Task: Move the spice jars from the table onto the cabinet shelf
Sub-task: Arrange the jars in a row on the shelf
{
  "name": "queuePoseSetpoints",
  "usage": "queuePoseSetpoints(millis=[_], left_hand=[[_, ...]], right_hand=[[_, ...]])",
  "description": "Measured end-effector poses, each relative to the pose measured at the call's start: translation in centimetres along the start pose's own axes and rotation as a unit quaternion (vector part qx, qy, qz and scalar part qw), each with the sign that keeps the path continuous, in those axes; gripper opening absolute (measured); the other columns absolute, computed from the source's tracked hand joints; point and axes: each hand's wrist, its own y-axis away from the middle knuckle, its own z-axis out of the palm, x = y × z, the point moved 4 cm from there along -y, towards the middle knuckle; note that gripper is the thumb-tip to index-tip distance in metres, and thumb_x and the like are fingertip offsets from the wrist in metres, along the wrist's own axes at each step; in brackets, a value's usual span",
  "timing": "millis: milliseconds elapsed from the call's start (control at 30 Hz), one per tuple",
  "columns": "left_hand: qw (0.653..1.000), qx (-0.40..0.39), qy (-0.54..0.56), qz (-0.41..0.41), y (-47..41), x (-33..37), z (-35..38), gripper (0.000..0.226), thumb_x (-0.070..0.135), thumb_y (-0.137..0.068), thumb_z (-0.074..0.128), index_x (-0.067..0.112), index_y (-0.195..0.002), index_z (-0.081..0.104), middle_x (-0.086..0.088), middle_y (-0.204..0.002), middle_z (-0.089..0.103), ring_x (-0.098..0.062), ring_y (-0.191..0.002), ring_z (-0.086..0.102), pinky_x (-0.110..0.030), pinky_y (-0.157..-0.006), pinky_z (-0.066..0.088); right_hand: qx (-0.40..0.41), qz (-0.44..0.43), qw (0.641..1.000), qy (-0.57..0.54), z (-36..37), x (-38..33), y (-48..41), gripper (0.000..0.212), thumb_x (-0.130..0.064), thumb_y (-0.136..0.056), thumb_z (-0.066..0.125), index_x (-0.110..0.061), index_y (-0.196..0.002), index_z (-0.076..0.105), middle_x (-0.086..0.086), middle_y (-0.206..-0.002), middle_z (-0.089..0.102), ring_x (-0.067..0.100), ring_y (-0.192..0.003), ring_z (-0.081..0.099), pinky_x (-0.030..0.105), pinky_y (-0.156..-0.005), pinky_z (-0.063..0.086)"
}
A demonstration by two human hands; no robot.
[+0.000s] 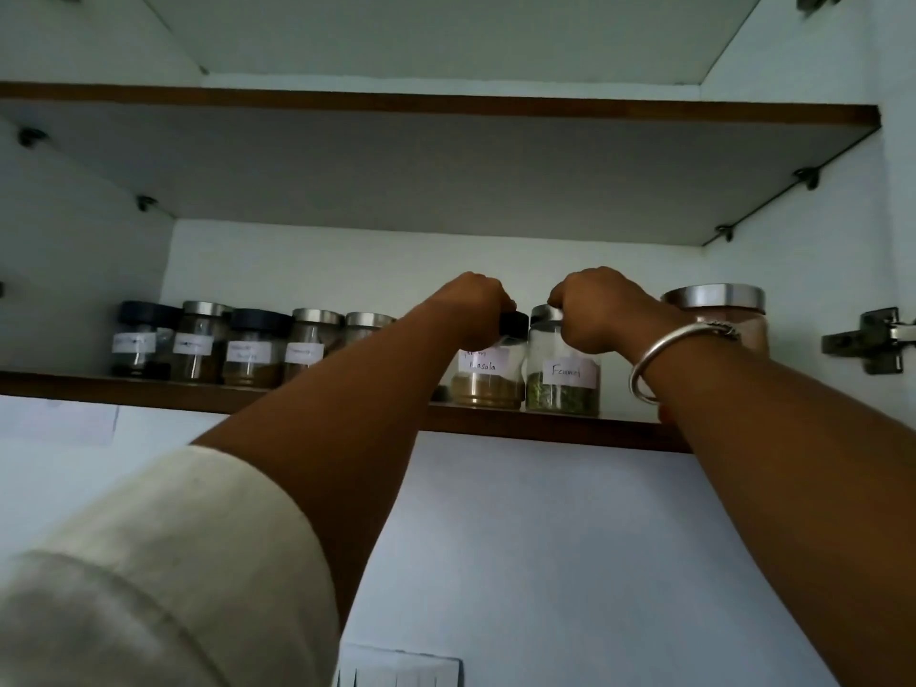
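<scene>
Both my arms reach up to the cabinet shelf. My left hand grips the black lid of a glass jar labelled "Masala", which holds brown powder. My right hand grips the steel lid of a jar labelled "Fennel", which holds green seeds. Both jars stand upright on the shelf, side by side near its front edge. Several more labelled spice jars stand in a row to the left on the same shelf.
A larger jar with a steel lid stands behind my right wrist. An upper shelf hangs above. A door hinge juts from the right cabinet wall. A white wall lies below the shelf.
</scene>
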Motion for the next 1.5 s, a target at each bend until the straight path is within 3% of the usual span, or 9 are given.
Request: queuePoseSetpoints(millis=[433,567,633,767,867,1000,1133,1300,1500], left_hand=[[0.998,-0.042,-0.038,0.005,-3.8,-2.0,5.0,0.046,0.012,-0.096,0.04,0.013,-0.142,0.039,-0.014,-0.134,0.05,-0.028,-0.123,0.047,-0.032,-0.099,0.037],[0.999,-0.05,-0.015,-0.004,-4.5,-2.4,5.6,0.042,0.011,-0.094,0.041,0.01,-0.137,0.047,-0.012,-0.135,0.052,-0.028,-0.123,0.048,-0.033,-0.101,0.039],[0.999,-0.044,0.01,-0.01,-4.9,-2.7,5.9,0.041,0.01,-0.093,0.043,0.008,-0.134,0.048,-0.012,-0.135,0.052,-0.027,-0.122,0.048,-0.032,-0.097,0.039],[0.998,-0.06,0.02,-0.008,-5.6,-2.9,6.7,0.028,0.01,-0.092,0.044,0.002,-0.116,0.056,-0.013,-0.109,0.059,-0.021,-0.092,0.05,-0.028,-0.074,0.037],[0.997,-0.077,0.015,-0.006,-5.8,-2.9,7.4,0.03,0.01,-0.093,0.043,0.001,-0.117,0.057,-0.008,-0.097,0.054,-0.02,-0.089,0.049,-0.028,-0.074,0.037],[0.996,-0.091,0.025,-0.003,-5.8,-2.9,7.9,0.031,0.008,-0.093,0.041,-0.001,-0.118,0.056,-0.009,-0.095,0.052,-0.021,-0.087,0.049,-0.029,-0.073,0.038],[0.995,-0.093,0.032,-0.002,-5.7,-2.9,8.0,0.031,0.006,-0.093,0.041,0.001,-0.12,0.055,-0.007,-0.088,0.051,-0.021,-0.086,0.048,-0.025,-0.064,0.038],[0.994,-0.106,0.04,-0.001,-5.0,-2.5,8.2,0.037,0.005,-0.094,0.039,0.001,-0.13,0.046,-0.018,-0.126,0.052,-0.026,-0.106,0.053,-0.027,-0.082,0.036],[0.996,-0.078,0.028,0.009,-4.1,-2.2,7.3,0.042,0.009,-0.094,0.042,0.0,-0.134,0.038,-0.02,-0.149,0.023,-0.032,-0.118,0.05,-0.031,-0.088,0.04]], right_hand=[[-0.08,-0.003,0.997,0.02,5.0,-0.1,-4.9,0.042,-0.016,-0.084,0.052,-0.012,-0.126,0.055,0.008,-0.123,0.058,0.029,-0.11,0.056,0.042,-0.095,0.048],[-0.098,-0.008,0.994,0.04,6.0,-0.1,-5.8,0.034,-0.014,-0.083,0.051,-0.01,-0.116,0.06,0.008,-0.105,0.06,0.029,-0.099,0.058,0.043,-0.092,0.05],[-0.105,-0.007,0.993,0.049,6.5,0.0,-6.2,0.039,-0.015,-0.081,0.053,-0.011,-0.12,0.059,0.008,-0.112,0.061,0.029,-0.102,0.058,0.043,-0.092,0.05],[-0.106,-0.007,0.992,0.066,7.2,0.0,-6.7,0.043,-0.015,-0.081,0.054,-0.01,-0.123,0.057,0.01,-0.117,0.06,0.029,-0.103,0.059,0.042,-0.091,0.051],[-0.112,-0.011,0.992,0.061,7.7,0.0,-6.8,0.042,-0.013,-0.083,0.052,-0.007,-0.125,0.055,0.011,-0.115,0.059,0.029,-0.103,0.058,0.042,-0.092,0.05],[-0.126,-0.016,0.991,0.048,8.1,0.2,-6.8,0.033,-0.011,-0.084,0.055,-0.001,-0.116,0.057,0.008,-0.09,0.054,0.03,-0.098,0.059,0.042,-0.089,0.052],[-0.156,-0.02,0.986,0.061,8.5,0.1,-6.4,0.04,-0.014,-0.086,0.06,-0.002,-0.123,0.05,0.011,-0.098,0.049,0.028,-0.1,0.054,0.039,-0.087,0.049],[-0.145,-0.029,0.987,0.067,8.9,0.5,-6.4,0.047,-0.013,-0.083,0.06,-0.007,-0.127,0.045,0.013,-0.104,0.052,0.03,-0.103,0.056,0.046,-0.09,0.05],[-0.133,-0.003,0.99,0.047,9.1,0.4,-6.1,0.049,-0.009,-0.082,0.059,-0.004,-0.129,0.045,0.016,-0.125,0.05,0.031,-0.109,0.055,0.044,-0.092,0.05]])
